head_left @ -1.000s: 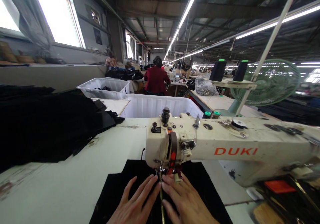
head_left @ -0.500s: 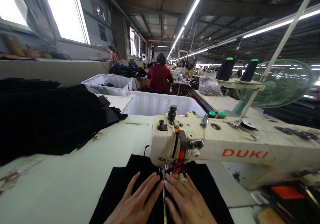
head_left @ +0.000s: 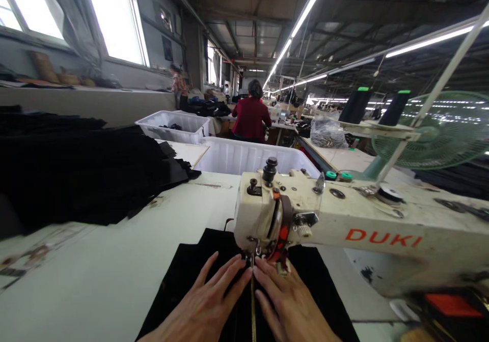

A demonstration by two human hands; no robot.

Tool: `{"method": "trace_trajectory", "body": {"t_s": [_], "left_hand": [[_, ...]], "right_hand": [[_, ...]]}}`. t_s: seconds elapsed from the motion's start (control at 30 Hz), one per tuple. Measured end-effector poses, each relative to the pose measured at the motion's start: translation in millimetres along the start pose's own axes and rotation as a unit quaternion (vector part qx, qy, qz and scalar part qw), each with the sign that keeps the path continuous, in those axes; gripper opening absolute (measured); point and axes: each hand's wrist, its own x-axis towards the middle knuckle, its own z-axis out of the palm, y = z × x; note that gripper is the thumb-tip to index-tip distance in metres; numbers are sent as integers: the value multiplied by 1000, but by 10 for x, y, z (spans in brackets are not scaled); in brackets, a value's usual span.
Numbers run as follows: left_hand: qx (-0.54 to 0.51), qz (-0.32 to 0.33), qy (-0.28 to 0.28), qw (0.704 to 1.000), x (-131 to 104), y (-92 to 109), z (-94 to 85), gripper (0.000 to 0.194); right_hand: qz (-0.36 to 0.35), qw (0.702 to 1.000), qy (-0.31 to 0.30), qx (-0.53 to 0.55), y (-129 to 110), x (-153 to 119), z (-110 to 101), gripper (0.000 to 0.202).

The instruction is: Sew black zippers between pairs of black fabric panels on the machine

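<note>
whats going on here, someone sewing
A person sits at a white sewing machine with both hands flat on a piece of black fabric. The left hand and right hand lie on either side of a thin yellowish strip that runs up to the needle area. A pile of black fabric lies on the table to the left. Beyond it are white bins, and another person in a red top sits facing away.

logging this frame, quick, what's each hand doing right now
left hand: open, flat on the black cloth, holding nothing
right hand: open, flat on the black cloth, holding nothing
</note>
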Motion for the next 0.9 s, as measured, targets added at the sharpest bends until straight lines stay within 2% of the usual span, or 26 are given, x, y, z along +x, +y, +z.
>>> {"method": "trace_trajectory", "body": {"t_s": [0.1,0.2,0.3,0.37,0.43,0.47,0.53,0.6,0.67,0.9], "left_hand": [[-8,-11,-23,1000,22,-5,-4,91],[-11,-21,-46,999,11,20,-6,79],[-6,-23,-32,999,-142,204,-51,63],[-13,9,-15,1000,-328,397,-93,67],[-17,39,15,999,-524,569,-108,78],[-14,46,33,998,-605,627,-101,77],[-9,49,63,997,-706,674,-74,64],[-10,55,72,996,-730,648,-60,52],[-9,68,69,995,-716,599,-81,48],[81,144,53,985,-711,601,-206,51]], "right_hand": [[36,998,-47,29,-2,1,-18,33],[81,987,-125,54,-53,-29,-83,37],[121,970,-194,82,-207,-146,-245,44],[142,959,-218,115,-373,-275,-389,45],[153,951,-224,147,-557,-422,-510,49],[154,950,-221,158,-642,-491,-549,55],[149,952,-207,168,-777,-601,-584,67],[142,958,-189,161,-863,-661,-580,66],[134,964,-175,147,-914,-681,-569,55],[97,978,-142,115,-988,-680,-589,50]]}}
